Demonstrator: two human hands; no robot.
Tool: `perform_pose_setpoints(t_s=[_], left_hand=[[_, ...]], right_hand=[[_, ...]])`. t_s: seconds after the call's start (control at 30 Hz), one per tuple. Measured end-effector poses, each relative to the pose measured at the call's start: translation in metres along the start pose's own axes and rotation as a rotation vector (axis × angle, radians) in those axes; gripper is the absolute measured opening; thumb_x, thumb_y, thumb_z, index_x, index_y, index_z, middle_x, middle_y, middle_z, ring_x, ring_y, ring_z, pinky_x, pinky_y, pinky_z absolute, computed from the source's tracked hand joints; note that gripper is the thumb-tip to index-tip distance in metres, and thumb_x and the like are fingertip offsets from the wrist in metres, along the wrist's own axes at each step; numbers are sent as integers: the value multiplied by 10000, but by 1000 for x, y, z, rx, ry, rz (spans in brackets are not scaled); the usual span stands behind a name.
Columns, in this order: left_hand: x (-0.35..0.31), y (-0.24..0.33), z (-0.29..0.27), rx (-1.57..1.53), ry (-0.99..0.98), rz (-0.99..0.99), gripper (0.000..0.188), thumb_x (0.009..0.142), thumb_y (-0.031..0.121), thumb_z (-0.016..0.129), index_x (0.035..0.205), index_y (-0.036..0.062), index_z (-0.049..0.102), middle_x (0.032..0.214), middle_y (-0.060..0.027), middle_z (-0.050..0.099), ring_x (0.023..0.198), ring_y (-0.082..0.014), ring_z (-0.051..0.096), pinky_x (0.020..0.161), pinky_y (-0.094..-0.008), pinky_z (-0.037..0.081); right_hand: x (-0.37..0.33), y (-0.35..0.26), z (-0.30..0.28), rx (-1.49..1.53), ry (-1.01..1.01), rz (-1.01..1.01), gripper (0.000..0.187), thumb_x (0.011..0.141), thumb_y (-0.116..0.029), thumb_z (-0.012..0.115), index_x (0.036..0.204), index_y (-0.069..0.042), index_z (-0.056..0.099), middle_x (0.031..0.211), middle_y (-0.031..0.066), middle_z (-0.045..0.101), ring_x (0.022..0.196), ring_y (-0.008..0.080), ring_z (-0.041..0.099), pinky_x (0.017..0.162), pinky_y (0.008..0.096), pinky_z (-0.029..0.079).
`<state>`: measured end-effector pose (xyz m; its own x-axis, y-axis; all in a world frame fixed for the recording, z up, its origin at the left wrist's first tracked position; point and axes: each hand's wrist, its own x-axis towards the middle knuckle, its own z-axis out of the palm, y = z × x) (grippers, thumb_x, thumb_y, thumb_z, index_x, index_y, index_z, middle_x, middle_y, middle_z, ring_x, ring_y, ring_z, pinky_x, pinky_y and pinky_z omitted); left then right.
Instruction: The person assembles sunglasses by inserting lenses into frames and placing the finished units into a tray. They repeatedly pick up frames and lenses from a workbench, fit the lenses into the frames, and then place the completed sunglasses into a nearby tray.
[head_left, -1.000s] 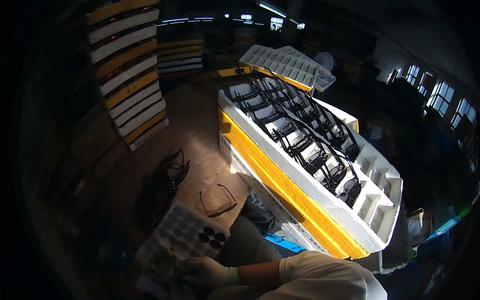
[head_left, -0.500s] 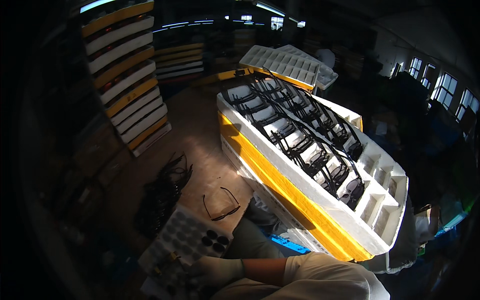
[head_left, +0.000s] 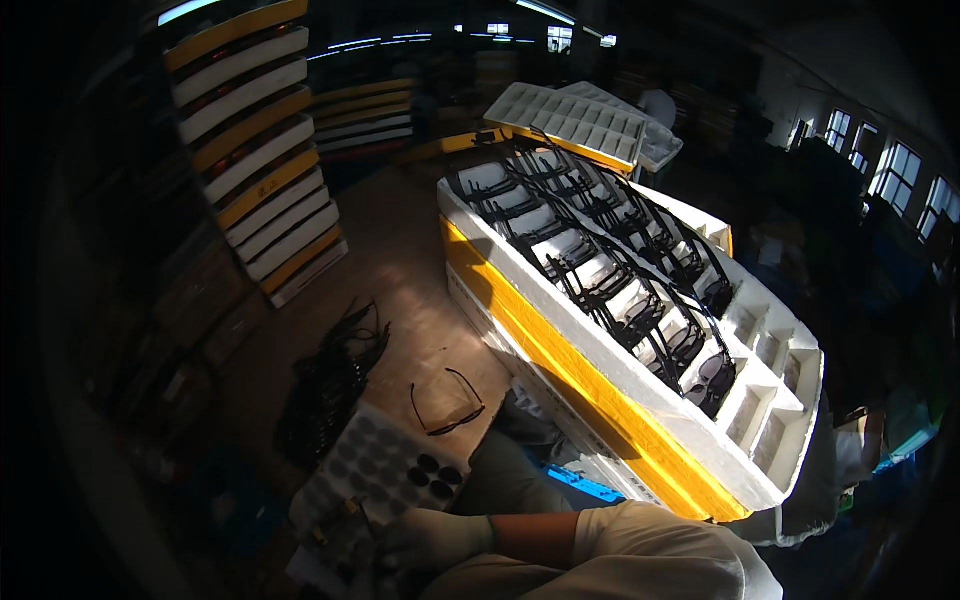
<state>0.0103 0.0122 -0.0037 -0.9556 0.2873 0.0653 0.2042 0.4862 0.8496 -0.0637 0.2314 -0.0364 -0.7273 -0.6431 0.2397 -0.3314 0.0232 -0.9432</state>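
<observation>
My right hand [head_left: 435, 538], in a pale glove, is low in the view beside a white lens tray [head_left: 350, 470]. Its fingers fade into shadow, so what they hold, if anything, does not show. My left hand cannot be made out in the dark. Round lenses fill rows of the tray, and several dark lenses [head_left: 436, 476] stand out at its right side. Close to my right hand is a small yellow object [head_left: 335, 517], too dim to name. Beyond the tray, a pair of dark eyeglass frames [head_left: 455, 422] lies with its temples unfolded on the brown table [head_left: 405, 290].
A heap of black temples or frames [head_left: 335, 380] lies left of the eyeglasses. On the right, a white-and-yellow foam tray [head_left: 600, 390] holds rows of dark glasses. Stacked trays [head_left: 275, 190] rise at far left; another compartmented tray [head_left: 570, 120] is behind.
The whole scene has shifted slightly in the picture as the head view moved. My right hand stays by the lens tray; nothing else visibly changes place.
</observation>
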Motion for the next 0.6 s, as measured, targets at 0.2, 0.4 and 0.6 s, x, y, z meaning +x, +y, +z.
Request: perform_pose_setpoints(t_s=[0.2,0.4,0.6], left_hand=[[9,2,0,33,21,3,424,1019,210,590,1362,-37,622,1261,-264,683,1104,-400,683,932,-451,544],[26,15,8,243,152,82,385,985,261,653,1252,-12,700,1037,-245,745,881,-402,734,759,-464,585],[49,-1,36,114,81,40,433,974,244,650,1309,-31,624,1039,-219,726,906,-373,731,773,-444,588]], right_hand=[[-3,-13,-12,-215,6,-70,250,926,-185,643,1047,26,702,999,199,707,917,348,689,838,442,553],[-2,-8,-12,-254,37,5,259,919,-202,657,1058,11,705,1043,193,705,967,354,682,863,451,553],[-17,4,-30,-64,151,103,191,907,-152,714,1031,-6,726,921,182,708,876,350,697,827,411,570]])
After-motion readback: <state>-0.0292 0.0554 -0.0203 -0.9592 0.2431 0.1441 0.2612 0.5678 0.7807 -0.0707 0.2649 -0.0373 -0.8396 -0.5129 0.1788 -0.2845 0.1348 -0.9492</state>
